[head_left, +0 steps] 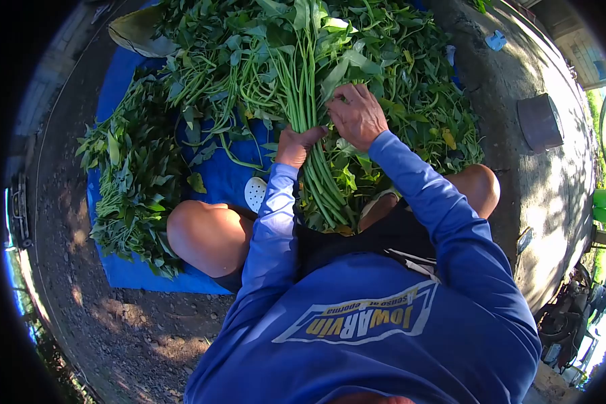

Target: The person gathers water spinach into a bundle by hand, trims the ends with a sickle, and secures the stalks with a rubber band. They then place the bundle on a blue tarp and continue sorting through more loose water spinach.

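Note:
A bundle of long green stems [303, 87] with leaves at its top stands out in the middle, its cut ends pointing down toward my lap. My left hand [299, 144] is wrapped round the lower part of these stems. Just to the right of the bundle is my right hand [358, 116], its fingers bent and close to a leaf; whether they pinch anything is too small to tell. Loose leafy stems [215, 67] lie piled behind and around both hands.
A blue sheet [215, 168] lies under the greens. More leafy bunches [138, 168] are stacked at its left. My bare knees flank the bundle. A white perforated object [255, 194] is near my left forearm. At the right, a round container [540, 123] stands on concrete.

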`<state>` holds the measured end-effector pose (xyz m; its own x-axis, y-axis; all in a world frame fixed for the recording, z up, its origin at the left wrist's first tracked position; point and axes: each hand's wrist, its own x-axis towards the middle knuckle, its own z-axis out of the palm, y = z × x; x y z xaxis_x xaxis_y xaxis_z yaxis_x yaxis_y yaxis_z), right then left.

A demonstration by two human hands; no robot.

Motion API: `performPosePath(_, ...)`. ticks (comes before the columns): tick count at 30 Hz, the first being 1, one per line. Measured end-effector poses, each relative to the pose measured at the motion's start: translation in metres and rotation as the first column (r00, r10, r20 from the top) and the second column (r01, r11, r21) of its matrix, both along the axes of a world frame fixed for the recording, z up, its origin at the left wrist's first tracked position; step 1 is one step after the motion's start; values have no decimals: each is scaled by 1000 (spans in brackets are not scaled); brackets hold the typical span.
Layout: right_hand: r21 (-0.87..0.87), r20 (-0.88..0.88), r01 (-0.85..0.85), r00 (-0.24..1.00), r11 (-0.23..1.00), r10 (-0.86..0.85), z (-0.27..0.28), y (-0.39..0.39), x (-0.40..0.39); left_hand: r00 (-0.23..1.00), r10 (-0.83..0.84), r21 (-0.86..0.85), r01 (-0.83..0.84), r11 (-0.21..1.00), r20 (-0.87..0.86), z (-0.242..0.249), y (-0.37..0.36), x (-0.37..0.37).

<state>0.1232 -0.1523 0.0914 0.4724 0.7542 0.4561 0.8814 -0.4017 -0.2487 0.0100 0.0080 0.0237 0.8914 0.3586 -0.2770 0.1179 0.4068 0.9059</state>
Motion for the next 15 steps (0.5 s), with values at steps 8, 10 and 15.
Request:
performPosePath(8, -132, -50, 29, 998, 991, -36, 24, -17, -30, 990, 81, -21, -84, 996, -117, 34, -6, -8)
performPosePath(10, -97, -118, 17, 993, 995, -29, 19, -17, -41, 983, 115, 27, -112, 993, -144, 34, -3, -5)
performPosePath(15, -104, -342, -54, 940, 993, 15, 9, -22, -69, 980, 195, -131, -197, 972, -26, 11, 1, 3)
